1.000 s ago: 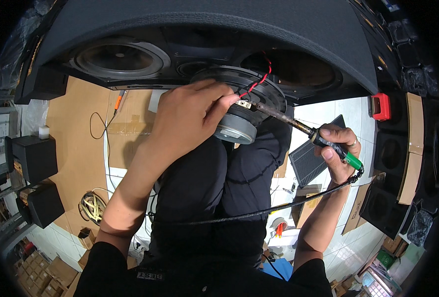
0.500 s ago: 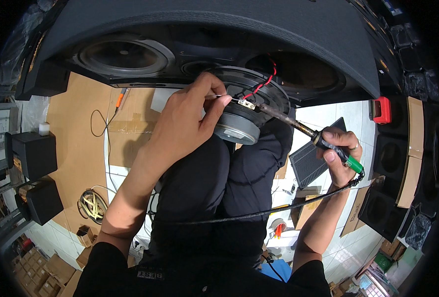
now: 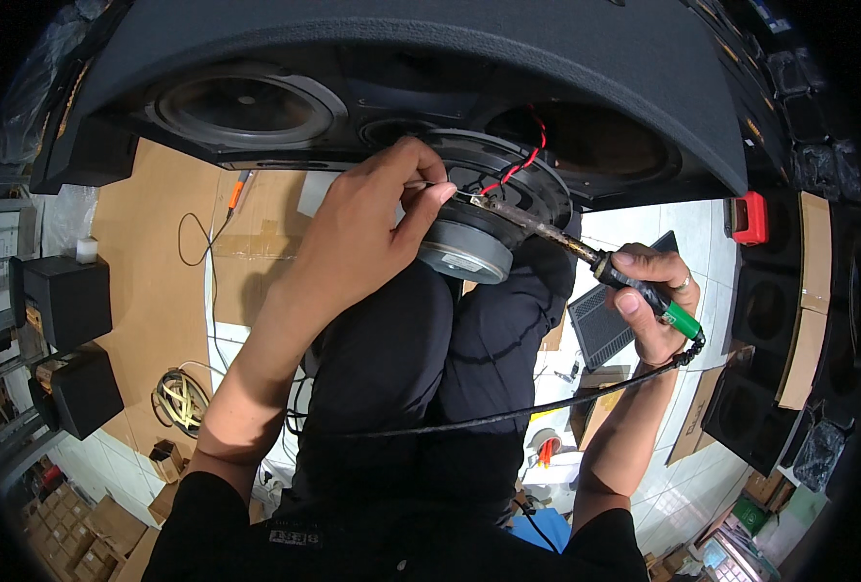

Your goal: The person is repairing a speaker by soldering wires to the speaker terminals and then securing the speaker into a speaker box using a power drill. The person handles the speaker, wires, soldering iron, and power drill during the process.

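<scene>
A loose speaker driver (image 3: 464,254) rests magnet-up at my knees, beneath the front of a large black speaker cabinet (image 3: 411,39). My left hand (image 3: 353,233) pinches a thin solder wire (image 3: 417,183) beside the driver's terminal (image 3: 477,198). Twisted red and black leads (image 3: 513,170) run from that terminal up into the open round hole (image 3: 585,141) in the cabinet. In my right hand (image 3: 658,301) is a soldering iron (image 3: 561,236) with a green-ended handle, its tip at the terminal and its black cord looping down across my legs.
Cardboard (image 3: 144,291) covers the floor at left, with an orange-handled tool (image 3: 235,194), coiled cable (image 3: 178,398) and small black speaker boxes (image 3: 71,301). At right lie a perforated black panel (image 3: 610,315), a red object (image 3: 748,215) and several cabinets (image 3: 750,407).
My left fingertips have pulled slightly back from the terminal, exposing the solder wire. The iron and my right hand have moved a little left, bringing the tip onto the terminal.
</scene>
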Demonstrator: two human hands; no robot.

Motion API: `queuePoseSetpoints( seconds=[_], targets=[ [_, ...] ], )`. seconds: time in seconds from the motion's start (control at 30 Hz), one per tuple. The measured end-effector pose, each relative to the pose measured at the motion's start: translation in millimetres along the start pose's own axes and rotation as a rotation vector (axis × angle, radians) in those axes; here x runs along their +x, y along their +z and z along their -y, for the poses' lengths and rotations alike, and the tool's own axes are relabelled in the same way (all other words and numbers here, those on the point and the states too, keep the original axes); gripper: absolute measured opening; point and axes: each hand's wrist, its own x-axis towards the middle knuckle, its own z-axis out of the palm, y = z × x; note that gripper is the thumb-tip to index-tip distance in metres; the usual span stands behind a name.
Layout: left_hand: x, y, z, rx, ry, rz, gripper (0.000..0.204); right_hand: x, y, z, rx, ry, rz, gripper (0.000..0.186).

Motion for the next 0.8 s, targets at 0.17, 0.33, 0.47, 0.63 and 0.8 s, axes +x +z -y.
queuePoseSetpoints(
  seconds=[0.17,0.33,0.47,0.63,0.8],
  targets=[
    [2.2,-0.6,2.1,0.014,0.045,-0.005,0.016,-3.4,4.5,-5.7,0.001,0.006,-0.039,0.039],
    [5.0,-3.4,0.7,0.012,0.065,0.0,0.016,-8.1,8.8,-1.9,0.14,0.061,-0.07,0.037],
    [6.4,-4.1,2.0,0.02,0.061,0.007,0.016,-11.7,17.2,-3.0,0.185,0.074,-0.145,0.038],
    [6.9,-6.3,1.4,0.021,0.047,0.024,0.016,-16.4,24.8,-3.7,0.214,0.09,-0.194,0.039],
    [7.4,-5.9,1.0,0.008,0.048,0.022,0.016,-17.8,27.2,-3.2,0.223,0.073,-0.202,0.037]
  ],
)
